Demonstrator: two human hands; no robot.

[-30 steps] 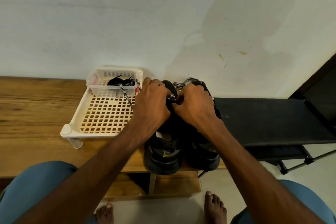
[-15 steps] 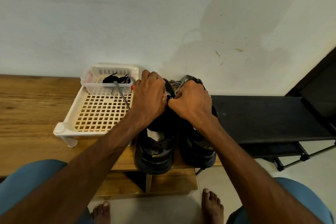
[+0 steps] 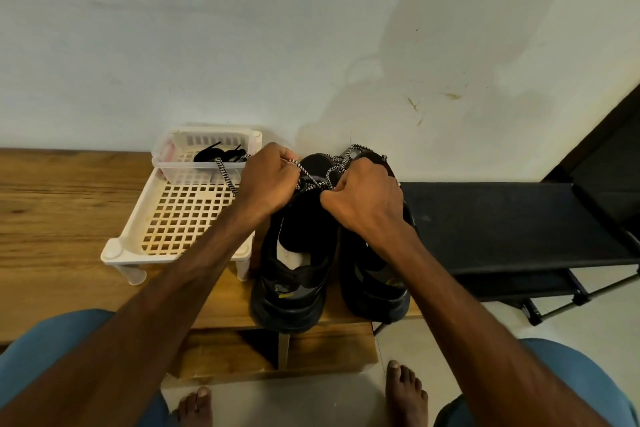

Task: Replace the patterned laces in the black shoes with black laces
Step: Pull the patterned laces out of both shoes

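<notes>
Two black shoes stand side by side on the wooden table, heels toward me: the left shoe [image 3: 294, 274] and the right shoe [image 3: 374, 284]. A black-and-white patterned lace [image 3: 308, 174] runs across the top of the left shoe. My left hand [image 3: 268, 184] pinches one strand of it. My right hand [image 3: 363, 199] grips the lace beside it, over the shoe's upper eyelets. More patterned lace loops [image 3: 351, 152] behind the hands, and one strand [image 3: 223, 172] trails over the rack. Black laces [image 3: 218, 156] lie in a small clear tub [image 3: 173, 152].
A cream plastic lattice rack [image 3: 180, 218] stands on the wooden table [image 3: 59, 211] left of the shoes, with the tub on its far end. A black low bench [image 3: 502, 225] sits to the right. A wall [image 3: 277, 45] is close behind. My bare feet are below the table edge.
My hands have drawn slightly apart, exposing a stretch of patterned lace between them. The view shifted a little to the right.
</notes>
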